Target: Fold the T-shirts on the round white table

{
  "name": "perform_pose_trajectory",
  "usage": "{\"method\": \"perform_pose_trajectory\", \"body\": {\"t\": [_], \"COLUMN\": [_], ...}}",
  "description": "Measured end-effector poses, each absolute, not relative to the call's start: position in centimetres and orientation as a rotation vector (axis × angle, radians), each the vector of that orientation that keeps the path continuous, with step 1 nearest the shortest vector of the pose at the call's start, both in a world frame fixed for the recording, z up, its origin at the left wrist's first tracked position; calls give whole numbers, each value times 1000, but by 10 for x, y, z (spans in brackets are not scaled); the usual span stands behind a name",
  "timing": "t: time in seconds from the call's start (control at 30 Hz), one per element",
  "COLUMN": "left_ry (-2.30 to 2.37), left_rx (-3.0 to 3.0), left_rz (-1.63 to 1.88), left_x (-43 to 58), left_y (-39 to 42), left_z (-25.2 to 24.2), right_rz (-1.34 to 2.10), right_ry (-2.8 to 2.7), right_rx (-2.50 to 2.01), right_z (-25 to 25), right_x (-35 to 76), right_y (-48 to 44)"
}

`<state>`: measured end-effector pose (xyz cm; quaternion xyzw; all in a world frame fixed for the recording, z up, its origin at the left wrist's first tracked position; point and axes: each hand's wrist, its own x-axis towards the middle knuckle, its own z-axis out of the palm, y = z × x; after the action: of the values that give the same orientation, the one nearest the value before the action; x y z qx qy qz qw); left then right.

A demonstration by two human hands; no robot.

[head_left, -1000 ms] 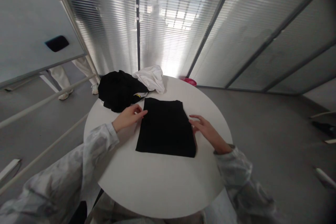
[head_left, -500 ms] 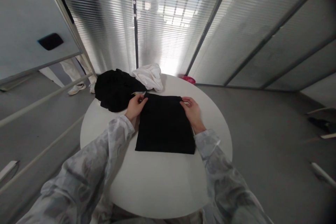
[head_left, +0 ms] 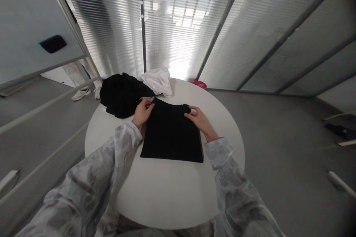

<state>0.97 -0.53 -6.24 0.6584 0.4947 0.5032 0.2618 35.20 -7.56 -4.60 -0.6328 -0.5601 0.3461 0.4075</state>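
Observation:
A black garment, folded into a flat rectangle, lies in front of me on the round white table. My left hand pinches its far left corner between thumb and fingers. At the far right corner my right hand is closed on the cloth, which is bunched and slightly raised there. Just beyond my left hand sits a crumpled heap of black cloth. A crumpled white cloth rests beside that heap at the table's far edge.
A pink basket shows behind the table's far edge. To the left stands a whiteboard on a frame with rails, a black eraser-like object on it. Behind it are a person's legs and white shoes. A ribbed glass wall closes the back.
My right hand has moved left with the far right corner, bunching the cloth there. The garment has shifted slightly left. My left hand stays at its corner.

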Motion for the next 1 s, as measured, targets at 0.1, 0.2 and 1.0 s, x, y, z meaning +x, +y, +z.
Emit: {"method": "perform_pose_trajectory", "body": {"t": [0.1, 0.2, 1.0], "left_ry": [1320, 1320, 1313], "left_rx": [1779, 1787, 1830], "left_rz": [1361, 1348, 1192], "left_x": [10, 9, 10], "left_y": [-1, 2, -15], "left_z": [-68, -71, -57], "right_rz": [779, 671, 456], "right_ry": [-1413, -1402, -1458], "right_rx": [-1671, -1619, -1504], "right_z": [-36, -35, -51], "right_x": [346, 343, 340], "right_y": [-74, -68, -67]}}
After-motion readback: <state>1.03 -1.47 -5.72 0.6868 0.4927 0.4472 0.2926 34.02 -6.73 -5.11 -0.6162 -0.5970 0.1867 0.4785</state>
